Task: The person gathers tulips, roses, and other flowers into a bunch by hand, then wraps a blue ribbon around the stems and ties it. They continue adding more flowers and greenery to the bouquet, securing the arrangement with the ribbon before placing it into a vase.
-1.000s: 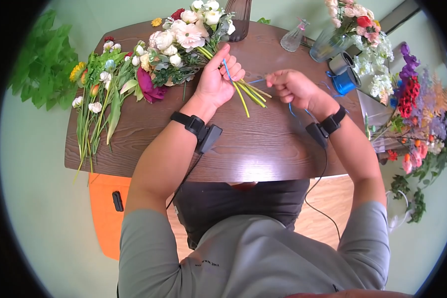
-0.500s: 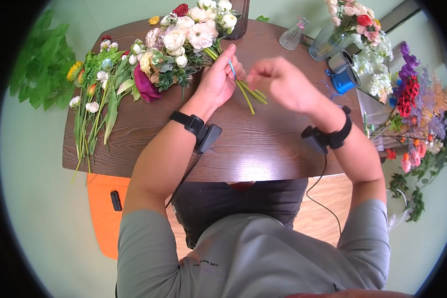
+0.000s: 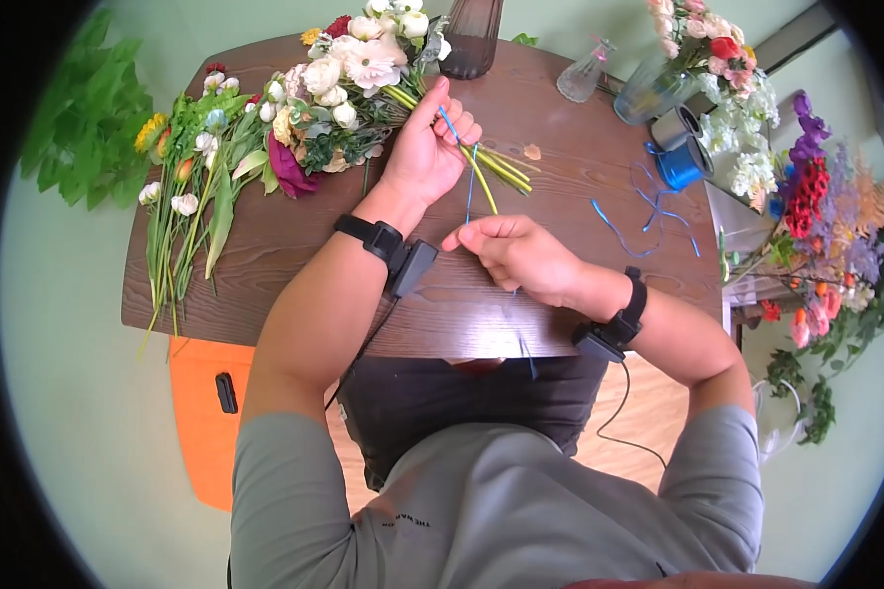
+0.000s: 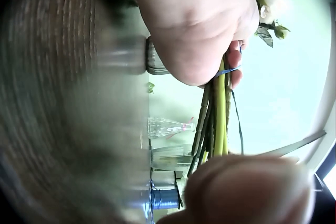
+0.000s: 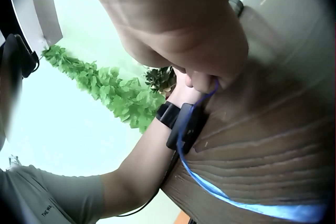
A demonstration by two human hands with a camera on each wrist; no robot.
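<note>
My left hand (image 3: 422,162) grips a bouquet by its green stems (image 3: 506,172), with white and pink flowers (image 3: 363,67) spreading out beyond the thumb at upper left. A thin blue ribbon (image 4: 227,71) goes round the stems beside the fingers in the left wrist view. Nearer my body, my right hand (image 3: 521,257) pinches the ribbon between thumb and fingertips, with a strand stretched up to the stems. In the right wrist view, a tail of blue ribbon (image 5: 181,134) trails down from the fingers.
Loose flowers (image 3: 196,187) lie along the left of the wooden table (image 3: 363,304). At right are a blue ribbon spool (image 3: 683,163), a grey spool (image 3: 674,125) and a loose ribbon piece (image 3: 648,224). A dark vase (image 3: 471,44) and small glass vase (image 3: 581,77) stand behind.
My right hand has swung over the stem ends, then down toward my body, drawing the ribbon with it. The left hand keeps its grip, the bouquet shifting slightly.
</note>
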